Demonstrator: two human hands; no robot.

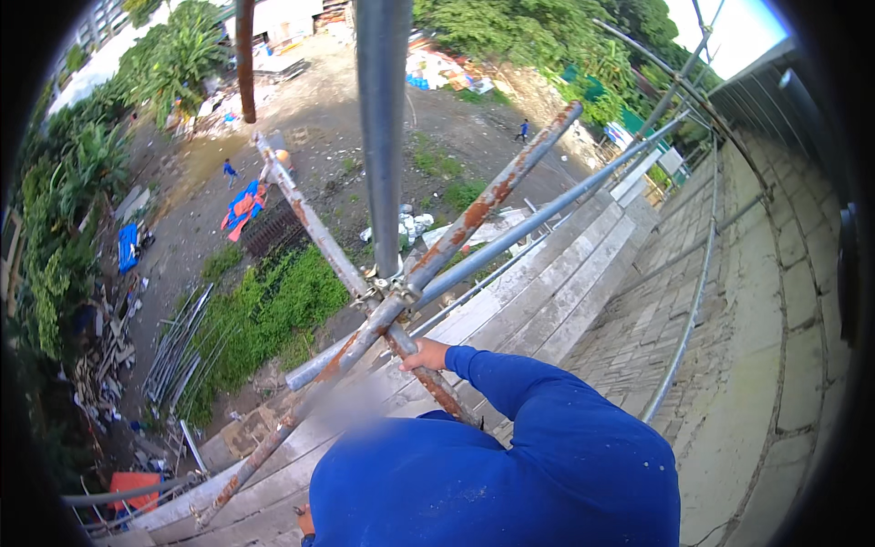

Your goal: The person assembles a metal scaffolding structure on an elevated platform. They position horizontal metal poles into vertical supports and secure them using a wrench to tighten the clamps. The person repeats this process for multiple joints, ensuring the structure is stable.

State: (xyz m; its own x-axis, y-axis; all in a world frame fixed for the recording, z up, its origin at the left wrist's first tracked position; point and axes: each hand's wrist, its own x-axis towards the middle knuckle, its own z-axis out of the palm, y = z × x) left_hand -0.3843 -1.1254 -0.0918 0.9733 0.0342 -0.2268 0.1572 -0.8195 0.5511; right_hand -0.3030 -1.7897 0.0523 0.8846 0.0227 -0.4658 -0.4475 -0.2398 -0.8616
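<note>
My right hand [426, 354] is closed round a rusty scaffold tube [437, 390], just below the joint where several tubes cross. The fingers wrap the tube from the right, and part of the grip is hidden behind it. Metal clamps [387, 290] hold the crossing together. From it rises an upright grey tube [383, 137], while another rust-patched tube [497, 196] slants to the upper right. My left hand [305, 521] shows only as a sliver at the lower edge, beside my blue sleeve; its fingers are hidden. A blurred patch covers part of the view near the crossing.
Scaffold planks [556, 301] run along a block wall [747, 301] on the right. A long rail [697, 292] follows that wall. Far below lie a dirt yard, green plants [292, 305] and a pile of metal tubes [182, 351]. Two people [230, 170] walk there.
</note>
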